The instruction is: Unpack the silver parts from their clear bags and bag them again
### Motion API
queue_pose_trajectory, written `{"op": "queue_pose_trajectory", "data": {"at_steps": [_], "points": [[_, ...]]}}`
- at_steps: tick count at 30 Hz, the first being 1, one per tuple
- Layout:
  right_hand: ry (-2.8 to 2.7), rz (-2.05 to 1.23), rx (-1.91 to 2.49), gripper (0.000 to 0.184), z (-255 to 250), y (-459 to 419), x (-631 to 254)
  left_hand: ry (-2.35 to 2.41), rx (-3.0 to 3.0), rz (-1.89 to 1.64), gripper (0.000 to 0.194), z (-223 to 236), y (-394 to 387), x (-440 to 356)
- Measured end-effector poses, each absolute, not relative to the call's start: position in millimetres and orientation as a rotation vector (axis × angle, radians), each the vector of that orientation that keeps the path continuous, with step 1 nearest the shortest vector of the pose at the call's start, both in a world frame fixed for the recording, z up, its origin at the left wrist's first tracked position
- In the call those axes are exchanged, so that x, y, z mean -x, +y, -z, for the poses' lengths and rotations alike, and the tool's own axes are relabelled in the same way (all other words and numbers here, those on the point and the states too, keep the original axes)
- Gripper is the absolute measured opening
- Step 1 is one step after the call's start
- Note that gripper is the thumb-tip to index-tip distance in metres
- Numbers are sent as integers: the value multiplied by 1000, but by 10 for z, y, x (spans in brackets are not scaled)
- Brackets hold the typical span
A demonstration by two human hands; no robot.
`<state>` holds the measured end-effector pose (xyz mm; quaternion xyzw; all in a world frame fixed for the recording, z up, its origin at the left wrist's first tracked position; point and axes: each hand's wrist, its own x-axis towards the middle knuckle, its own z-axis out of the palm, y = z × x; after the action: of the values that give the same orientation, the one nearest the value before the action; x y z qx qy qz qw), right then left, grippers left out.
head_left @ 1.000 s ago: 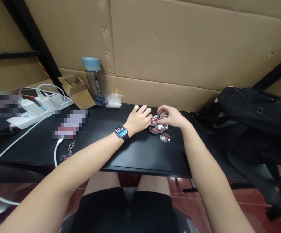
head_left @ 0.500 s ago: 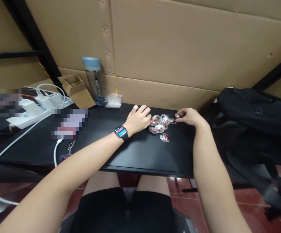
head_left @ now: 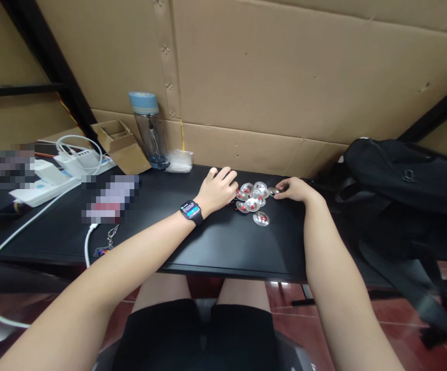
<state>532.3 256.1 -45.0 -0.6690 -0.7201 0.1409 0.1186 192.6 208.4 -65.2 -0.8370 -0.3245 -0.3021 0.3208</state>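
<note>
Several small shiny silver metal discs (head_left: 252, 205) with red centres lie in an overlapping cluster on the black table (head_left: 231, 247). One disc (head_left: 261, 219) sits a little apart at the near side. My left hand (head_left: 217, 190), wearing a smartwatch (head_left: 191, 210), rests at the cluster's left edge with its fingers apart and bent; its palm side is hidden, and bits of red show beside it. At the right edge, my right hand (head_left: 295, 189) has thumb and fingers closed on a metal disc (head_left: 274, 191), low over the table.
To the left are a phone-like blurred object (head_left: 111, 198) on a white cable, a keychain (head_left: 109, 242) and a power strip (head_left: 45, 190). Behind stand a cardboard box (head_left: 125, 149), a bottle (head_left: 149, 134) and a plastic packet (head_left: 180, 161). A black backpack (head_left: 409, 196) lies right.
My right hand has moved from over the cluster to its right side, carrying a disc, then lowered slightly back toward the left. My left hand has stayed put.
</note>
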Motion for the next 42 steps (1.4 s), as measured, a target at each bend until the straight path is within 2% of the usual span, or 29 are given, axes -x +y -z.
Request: {"op": "queue_pose_trajectory", "data": {"at_steps": [14, 24, 27, 31, 33, 36, 42], "points": [[-2225, -396, 1811, 38, 604, 2695, -5325, -886, 2284, 808, 22, 649, 2087, -1916], [-2196, -345, 1906, 37, 602, 2685, -5300, -919, 2308, 821, 23, 607, 2063, -1918], [-2170, -343, 1988, 38, 583, 2661, -5320, -1098, 2297, 926, 22, 551, 2098, -1851], [-2167, -359, 1993, 39, 543, 2626, -5311, -1614, 2200, 1087, 23, 510, 2239, -1603], [-2172, -368, 1995, 39, 525, 2613, -5293, -1786, 2210, 1026, 24, 507, 2314, -1447], [-2178, -391, 2005, 40, 509, 2600, -5267, -1774, 2190, 834, 25, 482, 2366, -1275], [-2173, -403, 1997, 39, 511, 2597, -5239, -1182, 2165, 485, 25, 375, 2273, -1343]]}}
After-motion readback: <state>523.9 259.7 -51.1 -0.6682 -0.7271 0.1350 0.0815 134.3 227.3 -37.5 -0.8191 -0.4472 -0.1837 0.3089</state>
